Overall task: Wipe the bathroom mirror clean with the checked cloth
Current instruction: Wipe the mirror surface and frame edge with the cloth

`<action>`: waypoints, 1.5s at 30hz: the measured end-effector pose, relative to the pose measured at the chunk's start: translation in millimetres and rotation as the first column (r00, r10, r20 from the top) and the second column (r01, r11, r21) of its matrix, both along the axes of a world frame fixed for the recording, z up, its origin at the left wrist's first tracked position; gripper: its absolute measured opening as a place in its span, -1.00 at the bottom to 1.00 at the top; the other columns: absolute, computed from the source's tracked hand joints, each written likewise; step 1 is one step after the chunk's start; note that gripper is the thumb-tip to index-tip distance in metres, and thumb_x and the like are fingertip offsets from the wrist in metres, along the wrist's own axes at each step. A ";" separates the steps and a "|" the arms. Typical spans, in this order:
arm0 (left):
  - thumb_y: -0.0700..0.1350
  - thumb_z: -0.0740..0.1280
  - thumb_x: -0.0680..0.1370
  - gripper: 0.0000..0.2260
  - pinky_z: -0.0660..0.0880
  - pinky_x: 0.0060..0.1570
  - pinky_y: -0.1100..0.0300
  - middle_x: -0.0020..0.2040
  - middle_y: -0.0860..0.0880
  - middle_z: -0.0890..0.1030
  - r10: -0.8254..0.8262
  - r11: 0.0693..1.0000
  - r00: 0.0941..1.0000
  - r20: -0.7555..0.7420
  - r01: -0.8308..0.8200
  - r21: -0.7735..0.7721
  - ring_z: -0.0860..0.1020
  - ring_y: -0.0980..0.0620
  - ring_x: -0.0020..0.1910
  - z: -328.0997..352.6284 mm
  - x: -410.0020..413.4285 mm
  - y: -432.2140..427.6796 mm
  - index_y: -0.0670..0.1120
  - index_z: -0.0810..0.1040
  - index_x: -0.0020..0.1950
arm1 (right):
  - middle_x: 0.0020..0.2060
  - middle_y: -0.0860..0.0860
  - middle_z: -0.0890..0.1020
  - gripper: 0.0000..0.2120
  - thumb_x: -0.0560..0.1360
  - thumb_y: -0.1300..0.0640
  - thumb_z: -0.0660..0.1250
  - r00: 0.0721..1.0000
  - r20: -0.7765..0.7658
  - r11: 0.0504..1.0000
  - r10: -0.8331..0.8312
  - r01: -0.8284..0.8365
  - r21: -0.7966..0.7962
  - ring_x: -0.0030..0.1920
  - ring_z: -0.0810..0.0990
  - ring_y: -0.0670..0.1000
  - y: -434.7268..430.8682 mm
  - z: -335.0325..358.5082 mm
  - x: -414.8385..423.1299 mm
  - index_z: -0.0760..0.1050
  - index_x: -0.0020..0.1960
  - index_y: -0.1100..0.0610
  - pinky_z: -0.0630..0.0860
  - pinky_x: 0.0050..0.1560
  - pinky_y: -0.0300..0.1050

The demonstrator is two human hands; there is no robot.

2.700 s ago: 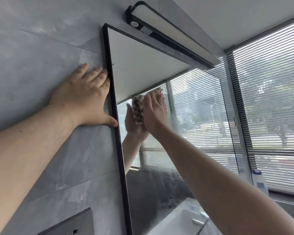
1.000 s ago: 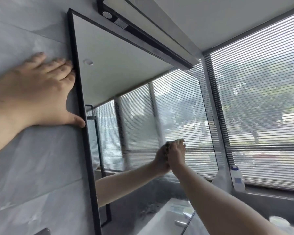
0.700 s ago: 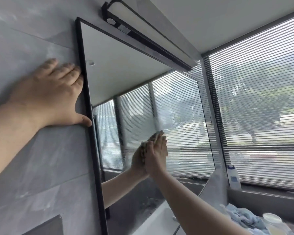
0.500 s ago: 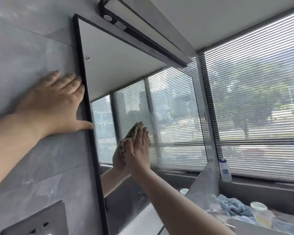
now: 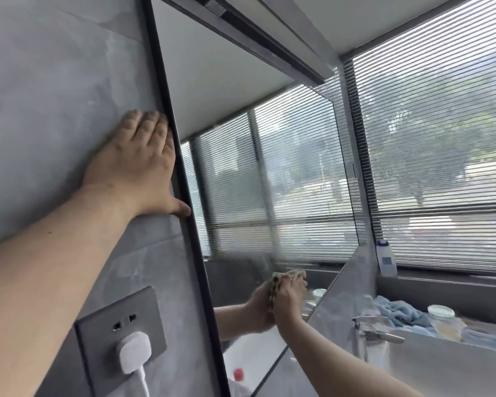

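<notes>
Two bare arms show, with no sleeve on them as far as they are seen. The left forearm (image 5: 55,267) is broad and has one small dark spot (image 5: 50,232). The left hand (image 5: 138,167) has creased knuckles and its fingertips are blurred. The right forearm (image 5: 341,365) and right hand (image 5: 288,296) look smaller.

Swept the checked cloth (image 5: 276,284) down the mirror (image 5: 269,167) with the right hand (image 5: 288,296), from mid-glass near the left frame half a second ago to low on the glass by its bottom edge. Now bunched under curled fingers (image 5: 297,279) rather than pressed flat. Tipped the view lower too, taking in the wall socket (image 5: 98,333), white plug (image 5: 134,351), tap (image 5: 375,330) and basin (image 5: 441,365).
</notes>
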State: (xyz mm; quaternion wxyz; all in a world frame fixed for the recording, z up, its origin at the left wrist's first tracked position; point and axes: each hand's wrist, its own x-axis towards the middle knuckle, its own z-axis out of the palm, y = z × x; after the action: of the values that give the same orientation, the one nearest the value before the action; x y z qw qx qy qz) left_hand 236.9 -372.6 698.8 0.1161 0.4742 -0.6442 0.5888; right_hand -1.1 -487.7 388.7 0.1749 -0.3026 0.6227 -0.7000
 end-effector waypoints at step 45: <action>0.70 0.02 0.15 0.33 -0.11 0.57 -0.09 0.62 -0.21 0.05 -0.112 0.994 0.993 -0.024 0.112 -0.001 -0.02 -0.15 0.61 -0.5 1.1 0.7 -0.26 0.03 0.60 | 0.62 -0.02 -0.03 -0.33 0.62 -0.18 -0.10 0.945 -0.322 0.980 -0.049 -0.017 -0.200 0.59 -0.12 -0.10 9.1 91.1 6.9 -0.07 0.63 0.10 -0.23 0.56 -0.17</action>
State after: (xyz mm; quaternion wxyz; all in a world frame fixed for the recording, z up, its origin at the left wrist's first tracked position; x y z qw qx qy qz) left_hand 238.0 -371.9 698.3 0.1567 0.4443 -0.6684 0.5756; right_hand 5.8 -478.5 479.8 0.0327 -0.4249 0.5721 -0.7008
